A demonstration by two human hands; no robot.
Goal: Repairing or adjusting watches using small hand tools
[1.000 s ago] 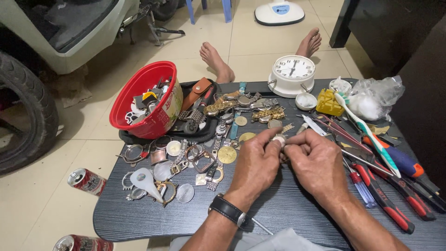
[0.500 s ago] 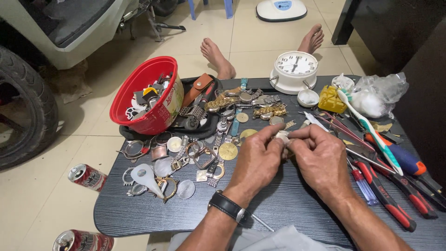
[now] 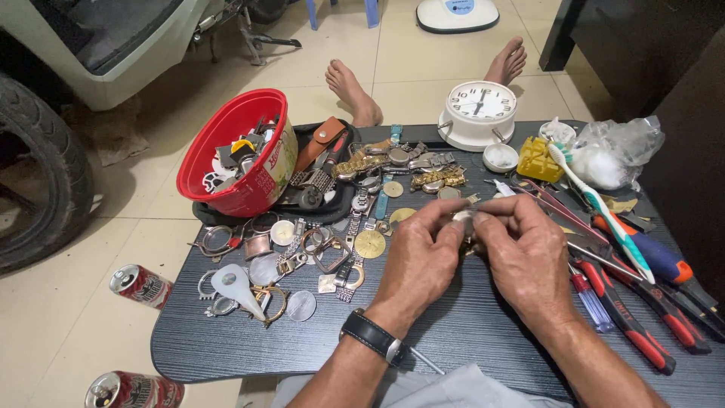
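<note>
Cluttering dark table [image 3: 468, 332], watch parts [image 3: 317, 257], tiled floor [image 3: 60, 317], tyre [image 3: 38, 174]

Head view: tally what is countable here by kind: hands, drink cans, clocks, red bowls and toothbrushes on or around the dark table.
Hands: 2, left hand and right hand, pinching a small metal part
Drink cans: 2, near can and far can, on the floor
White clock: 1
Red bowl: 1
Toothbrush: 1
Total: 7
</note>
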